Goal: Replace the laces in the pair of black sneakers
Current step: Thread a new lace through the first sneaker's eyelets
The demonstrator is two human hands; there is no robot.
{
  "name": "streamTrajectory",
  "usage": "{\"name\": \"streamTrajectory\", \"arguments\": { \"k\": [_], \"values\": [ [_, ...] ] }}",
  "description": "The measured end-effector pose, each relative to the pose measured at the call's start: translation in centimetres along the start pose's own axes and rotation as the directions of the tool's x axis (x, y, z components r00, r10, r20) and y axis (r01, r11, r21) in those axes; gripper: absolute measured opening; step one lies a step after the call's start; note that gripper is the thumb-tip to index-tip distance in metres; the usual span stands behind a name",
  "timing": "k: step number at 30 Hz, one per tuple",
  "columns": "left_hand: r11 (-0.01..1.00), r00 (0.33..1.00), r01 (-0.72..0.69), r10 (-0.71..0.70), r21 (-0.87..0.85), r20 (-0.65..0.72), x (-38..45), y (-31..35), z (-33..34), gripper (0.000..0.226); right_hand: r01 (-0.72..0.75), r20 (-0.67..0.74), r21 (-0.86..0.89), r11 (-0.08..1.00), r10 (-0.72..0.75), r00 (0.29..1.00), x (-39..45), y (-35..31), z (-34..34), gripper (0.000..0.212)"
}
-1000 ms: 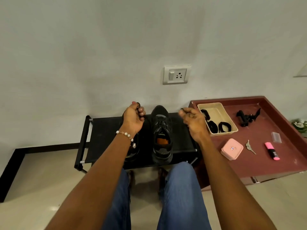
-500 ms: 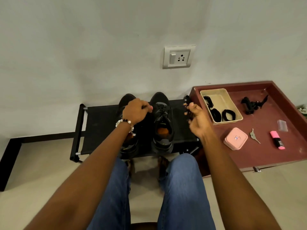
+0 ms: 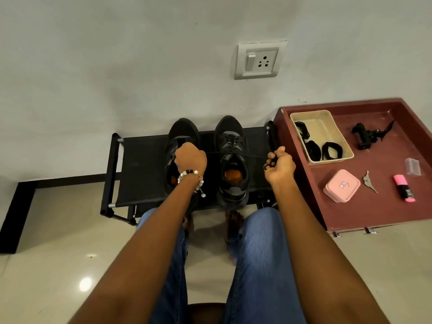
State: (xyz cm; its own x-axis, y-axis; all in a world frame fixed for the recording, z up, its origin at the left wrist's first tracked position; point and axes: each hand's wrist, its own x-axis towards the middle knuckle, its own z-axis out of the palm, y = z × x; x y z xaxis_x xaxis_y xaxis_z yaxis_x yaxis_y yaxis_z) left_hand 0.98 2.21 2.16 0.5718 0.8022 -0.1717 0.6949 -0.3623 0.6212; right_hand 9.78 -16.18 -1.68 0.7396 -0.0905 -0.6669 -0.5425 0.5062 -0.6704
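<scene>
Two black sneakers stand side by side on a low black rack (image 3: 140, 174), toes to the wall. The right sneaker (image 3: 231, 160) is laced partway. A thin black lace (image 3: 252, 155) runs taut across it between my two hands. My left hand (image 3: 189, 158), with a bead bracelet, is closed on one lace end above the left sneaker (image 3: 181, 134). Just right of the right sneaker, my right hand (image 3: 279, 163) is closed on the other end. Coiled black laces (image 3: 332, 150) lie in a beige tray (image 3: 301, 118).
A maroon tray table (image 3: 378, 206) at the right holds the beige tray, a pink box (image 3: 341, 185), a key (image 3: 369, 181), a pink highlighter (image 3: 403, 188) and a black gadget (image 3: 364, 135). The wall with a socket (image 3: 259, 59) is close behind the rack. My knees are below.
Both hands have moved apart and slightly nearer me, drawing the lace tight across the right sneaker. The camera has tilted further down.
</scene>
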Motion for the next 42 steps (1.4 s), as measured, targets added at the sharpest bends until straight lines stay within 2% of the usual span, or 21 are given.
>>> {"name": "streamTrajectory", "arguments": {
  "k": [2, 3, 4, 6, 8, 9, 10, 12, 13, 15, 18, 22, 24, 27, 32, 34, 38, 40, 41, 42],
  "values": [
    [1.000, 1.000, -0.016, 0.016, 0.009, 0.000, 0.4, -0.3, 0.1, 0.040, 0.087, -0.002, -0.115, 0.989, -0.088, 0.996, 0.0, -0.1, 0.1, 0.021],
    [0.999, 0.999, -0.045, 0.045, 0.011, 0.020, 0.8, -0.7, 0.3, 0.040, 0.171, 0.031, -0.258, 0.951, -0.169, 0.985, -0.1, -0.2, -0.1, 0.020],
    [0.995, 0.994, -0.099, 0.097, 0.029, 0.050, 1.1, -1.0, 0.4, 0.038, 0.265, 0.099, -0.440, 0.858, -0.247, 0.964, -0.2, -0.3, -0.4, 0.021],
    [0.963, 0.965, -0.242, 0.226, 0.123, 0.133, 1.0, -1.3, 0.2, 0.031, 0.415, 0.293, -0.742, 0.526, -0.302, 0.907, -0.4, -0.7, -1.1, 0.031],
    [0.910, 0.924, -0.361, 0.320, 0.202, 0.210, 0.4, -0.9, 0.0, 0.022, 0.511, 0.458, -0.844, 0.166, -0.273, 0.846, -0.5, -1.2, -1.2, 0.045],
    [0.889, 0.909, -0.394, 0.337, 0.236, 0.247, 0.0, -0.7, 0.1, 0.024, 0.527, 0.508, -0.850, 0.011, -0.254, 0.823, -0.6, -1.4, -0.9, 0.045],
    [0.867, 0.899, -0.418, 0.349, 0.273, 0.266, -0.4, -0.4, 0.2, 0.029, 0.527, 0.538, -0.842, -0.114, -0.250, 0.805, -0.9, -1.6, -0.3, 0.041],
    [0.810, 0.886, -0.463, 0.404, 0.361, 0.228, -1.2, 0.4, 0.4, 0.030, 0.521, 0.568, -0.823, -0.227, -0.295, 0.768, -1.5, -1.9, 1.0, 0.031],
    [0.775, 0.869, -0.496, 0.447, 0.391, 0.215, -1.3, 0.7, 0.6, 0.030, 0.545, 0.591, -0.807, -0.228, -0.312, 0.744, -1.8, -2.0, 1.6, 0.031],
    [0.741, 0.837, -0.547, 0.496, 0.390, 0.232, -1.0, 0.9, 1.2, 0.031, 0.631, 0.641, -0.765, -0.133, -0.267, 0.720, -2.0, -1.7, 2.6, 0.031],
    [0.791, 0.841, -0.537, 0.474, 0.293, 0.263, -0.6, 0.7, 2.1, 0.024, 0.649, 0.644, -0.760, -0.030, -0.163, 0.747, -1.9, -0.4, 2.6, 0.020],
    [0.867, 0.867, -0.483, 0.453, 0.123, 0.208, -0.3, -0.1, 2.9, 0.018, 0.684, 0.654, -0.727, 0.067, -0.238, 0.718, -1.7, 1.0, 1.5, 0.009],
    [0.865, 0.862, -0.490, 0.461, 0.112, 0.210, 0.0, -0.5, 3.4, 0.020, 0.696, 0.660, -0.716, 0.055, -0.273, 0.700, -1.5, 1.4, 1.3, 0.011],
    [0.840, 0.854, -0.511, 0.472, 0.183, 0.217, 0.5, -1.0, 4.4, 0.027, 0.700, 0.660, -0.714, 0.019, -0.314, 0.682, -1.0, 2.2, 1.1, 0.018],
    [0.833, 0.854, -0.515, 0.475, 0.203, 0.214, 0.4, -1.4, 5.0, 0.030, 0.640, 0.610, -0.768, -0.035, -0.347, 0.712, -1.2, 2.5, 1.2, 0.018],
    [0.858, 0.852, -0.498, 0.456, 0.128, 0.259, 1.0, -1.4, 4.6, 0.028, 0.613, 0.594, -0.788, -0.057, -0.330, 0.733, -1.4, 2.3, 1.0, 0.016],
    [0.835, 0.770, -0.549, 0.489, 0.034, 0.409, 2.1, -1.3, 2.8, 0.028, 0.654, 0.640, -0.756, -0.025, -0.239, 0.730, -1.1, 1.2, 0.3, 0.011],
    [0.855, 0.736, -0.518, 0.467, -0.036, 0.490, 2.1, -1.0, 1.7, 0.028, 0.681, 0.670, -0.732, -0.003, -0.178, 0.720, -1.0, 0.3, 0.1, 0.012],
    [0.879, 0.723, -0.465, 0.445, -0.105, 0.528, 2.0, -0.8, 1.2, 0.027, 0.692, 0.680, -0.720, 0.050, -0.152, 0.718, -1.2, -0.1, 0.1, 0.014],
    [0.901, 0.716, -0.382, 0.430, -0.207, 0.550, 1.9, -0.5, 0.9, 0.026, 0.703, 0.689, -0.696, 0.146, -0.136, 0.712, -1.4, -0.5, 0.3, 0.015]
  ]
}}
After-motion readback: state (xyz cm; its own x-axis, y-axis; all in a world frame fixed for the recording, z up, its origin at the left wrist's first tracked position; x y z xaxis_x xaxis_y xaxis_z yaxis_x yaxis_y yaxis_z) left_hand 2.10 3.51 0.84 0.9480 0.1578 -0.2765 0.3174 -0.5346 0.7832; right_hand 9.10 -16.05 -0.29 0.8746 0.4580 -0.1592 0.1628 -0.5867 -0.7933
